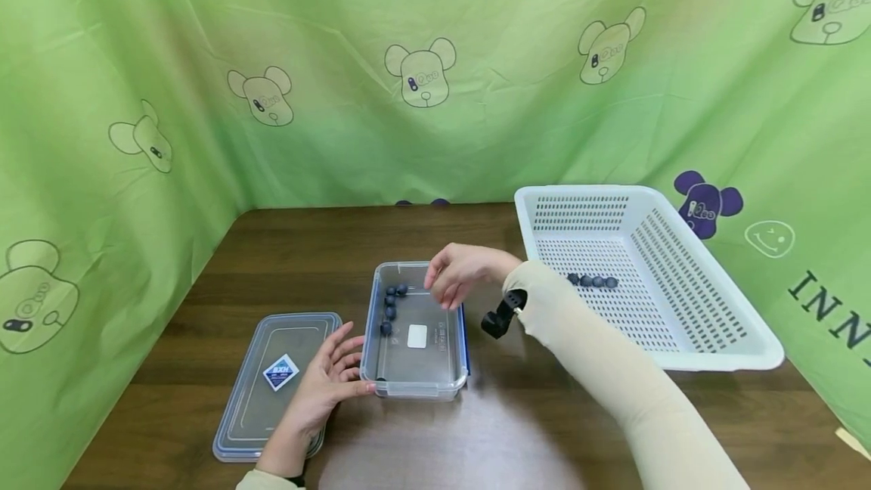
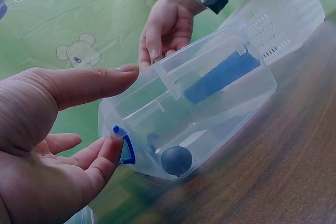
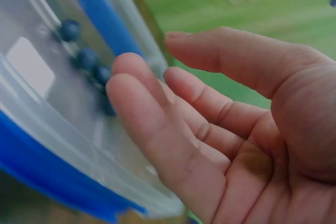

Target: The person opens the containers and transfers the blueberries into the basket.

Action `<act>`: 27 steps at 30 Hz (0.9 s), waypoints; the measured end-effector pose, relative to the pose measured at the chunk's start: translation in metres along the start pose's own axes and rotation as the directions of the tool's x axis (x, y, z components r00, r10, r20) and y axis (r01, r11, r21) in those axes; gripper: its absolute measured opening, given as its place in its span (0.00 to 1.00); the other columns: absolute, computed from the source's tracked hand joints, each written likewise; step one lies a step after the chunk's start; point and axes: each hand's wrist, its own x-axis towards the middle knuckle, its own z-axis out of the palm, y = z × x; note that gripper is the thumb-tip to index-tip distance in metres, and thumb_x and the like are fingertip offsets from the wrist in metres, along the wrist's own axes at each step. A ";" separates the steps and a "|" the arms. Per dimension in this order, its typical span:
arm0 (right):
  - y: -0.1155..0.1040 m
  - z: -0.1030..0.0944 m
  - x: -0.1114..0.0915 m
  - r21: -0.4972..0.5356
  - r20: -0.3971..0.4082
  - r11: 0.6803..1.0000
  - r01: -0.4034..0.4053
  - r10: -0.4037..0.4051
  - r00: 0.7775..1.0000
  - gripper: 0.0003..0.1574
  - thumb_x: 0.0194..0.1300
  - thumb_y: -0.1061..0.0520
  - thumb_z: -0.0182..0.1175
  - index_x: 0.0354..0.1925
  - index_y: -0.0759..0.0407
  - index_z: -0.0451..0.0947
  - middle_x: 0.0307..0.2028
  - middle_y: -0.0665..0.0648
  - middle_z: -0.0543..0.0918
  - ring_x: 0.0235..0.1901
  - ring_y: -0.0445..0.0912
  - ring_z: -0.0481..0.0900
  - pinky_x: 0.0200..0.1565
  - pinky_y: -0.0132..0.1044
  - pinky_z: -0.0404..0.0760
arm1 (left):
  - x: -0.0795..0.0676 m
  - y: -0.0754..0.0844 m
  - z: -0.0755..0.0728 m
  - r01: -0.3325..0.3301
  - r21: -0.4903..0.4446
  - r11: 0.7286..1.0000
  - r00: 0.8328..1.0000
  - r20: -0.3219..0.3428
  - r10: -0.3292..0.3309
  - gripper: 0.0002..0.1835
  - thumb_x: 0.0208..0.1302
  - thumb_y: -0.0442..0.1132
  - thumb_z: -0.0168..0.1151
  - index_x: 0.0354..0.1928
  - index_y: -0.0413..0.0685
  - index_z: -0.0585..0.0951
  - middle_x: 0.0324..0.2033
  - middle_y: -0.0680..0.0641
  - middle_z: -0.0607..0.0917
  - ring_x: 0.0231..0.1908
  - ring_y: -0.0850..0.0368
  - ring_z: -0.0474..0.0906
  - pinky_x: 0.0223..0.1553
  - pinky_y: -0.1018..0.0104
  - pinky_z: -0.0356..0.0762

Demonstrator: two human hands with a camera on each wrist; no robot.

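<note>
Four dark balls [image 1: 598, 281] sit in the white basket [image 1: 708, 361], right of frame; a file of balls [image 1: 390, 312] hugs the clear container's [image 1: 425, 369] left wall, centre; your left hand [image 1: 327, 378], loosely spread, touches its lower-left corner, seemingly to steady it; your relaxed right hand [image 1: 466, 272] hangs empty above it; the lid [image 1: 261, 408] lies lower left, leaving the mouth uncovered.
</note>
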 end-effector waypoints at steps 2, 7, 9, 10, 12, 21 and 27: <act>-0.001 0.011 0.007 -0.034 0.039 0.999 -0.012 0.014 0.999 0.14 0.57 0.72 0.62 0.44 0.72 0.77 0.25 0.61 0.84 0.22 0.46 0.83 0.31 0.40 0.86 | 0.000 0.000 0.000 -0.004 0.003 1.000 1.000 -0.003 0.004 0.57 0.44 0.16 0.73 0.74 0.29 0.49 0.62 0.31 0.70 0.50 0.55 0.75 0.48 0.69 0.78; -0.003 0.042 0.021 -0.144 0.125 0.989 -0.046 0.064 0.990 0.05 0.59 0.71 0.62 0.36 0.66 0.79 0.26 0.62 0.85 0.22 0.46 0.83 0.30 0.39 0.86 | 0.000 0.000 -0.001 -0.010 0.011 1.000 1.000 -0.005 0.010 0.57 0.44 0.16 0.72 0.74 0.29 0.49 0.62 0.31 0.70 0.50 0.55 0.76 0.48 0.69 0.78; -0.001 0.054 0.026 -0.183 0.169 0.981 -0.061 0.092 0.981 0.03 0.59 0.70 0.63 0.34 0.66 0.80 0.25 0.61 0.85 0.22 0.46 0.83 0.29 0.37 0.85 | 0.000 0.000 0.000 -0.008 0.009 1.000 1.000 -0.005 0.008 0.57 0.44 0.16 0.72 0.74 0.29 0.49 0.61 0.31 0.70 0.50 0.55 0.76 0.48 0.69 0.78; 0.001 0.060 0.028 -0.196 0.192 0.978 -0.068 0.106 0.976 0.03 0.59 0.70 0.63 0.34 0.67 0.80 0.24 0.60 0.85 0.22 0.46 0.83 0.28 0.37 0.85 | 0.000 0.000 0.000 -0.007 0.008 1.000 1.000 -0.004 0.007 0.57 0.44 0.16 0.73 0.74 0.29 0.49 0.61 0.31 0.70 0.50 0.55 0.76 0.48 0.69 0.78; 0.004 0.070 0.033 -0.206 0.237 0.975 -0.084 0.133 0.962 0.02 0.59 0.69 0.64 0.34 0.67 0.81 0.24 0.61 0.85 0.22 0.46 0.83 0.28 0.36 0.85 | 0.000 -0.001 0.000 -0.007 0.008 1.000 1.000 0.000 0.007 0.57 0.44 0.16 0.73 0.74 0.29 0.49 0.61 0.32 0.70 0.50 0.56 0.75 0.48 0.69 0.78; 0.006 0.094 0.046 -0.223 0.376 0.965 -0.140 0.217 0.901 0.06 0.62 0.70 0.62 0.38 0.67 0.84 0.28 0.64 0.86 0.24 0.46 0.84 0.29 0.37 0.85 | 0.001 -0.003 0.000 0.009 -0.001 1.000 1.000 -0.004 -0.009 0.57 0.44 0.17 0.74 0.74 0.30 0.49 0.61 0.33 0.71 0.50 0.55 0.76 0.48 0.69 0.78; 0.004 0.098 0.053 -0.217 0.408 0.964 -0.155 0.234 0.883 0.08 0.64 0.70 0.61 0.42 0.70 0.84 0.27 0.61 0.85 0.25 0.46 0.84 0.31 0.37 0.86 | 0.001 -0.002 -0.001 0.017 0.011 1.000 1.000 -0.005 -0.017 0.58 0.44 0.18 0.74 0.75 0.31 0.49 0.60 0.34 0.71 0.50 0.56 0.76 0.48 0.69 0.78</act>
